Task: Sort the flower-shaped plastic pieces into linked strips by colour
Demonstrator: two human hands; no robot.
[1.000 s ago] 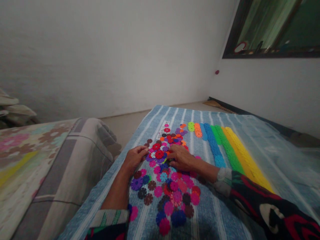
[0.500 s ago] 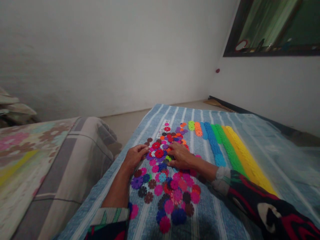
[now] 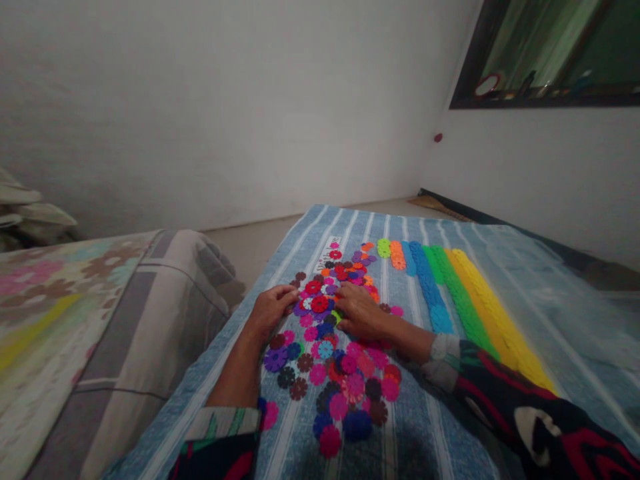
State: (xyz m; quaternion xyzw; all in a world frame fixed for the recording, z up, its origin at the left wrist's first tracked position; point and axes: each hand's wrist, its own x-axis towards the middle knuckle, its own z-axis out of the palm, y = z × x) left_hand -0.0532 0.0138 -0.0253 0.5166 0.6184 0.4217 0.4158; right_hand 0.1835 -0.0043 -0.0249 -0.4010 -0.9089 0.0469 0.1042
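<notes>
A loose heap of flower-shaped plastic discs (image 3: 353,386) in many colours lies on the striped blue cloth. At the left edge of the heap rests my left hand (image 3: 273,309), fingers loosely bent and slightly apart, near a red disc (image 3: 320,304) and purple ones. My right hand (image 3: 361,311) lies over the heap's right side, thumb apart from the fingers, its fingertips touching discs. Nothing shows as held in either hand. Some discs are hidden beneath the right hand.
Rows of same-coloured discs lie to the right: yellow (image 3: 493,313), green (image 3: 457,303), blue (image 3: 424,280), orange (image 3: 398,255) and lime (image 3: 383,248). Printed lettering (image 3: 327,252) marks the cloth (image 3: 300,440) behind the heap. A covered surface (image 3: 165,293) stands left.
The camera view has shifted slightly. Both hands stay at almost the same places on the heap, with only small finger movement.
</notes>
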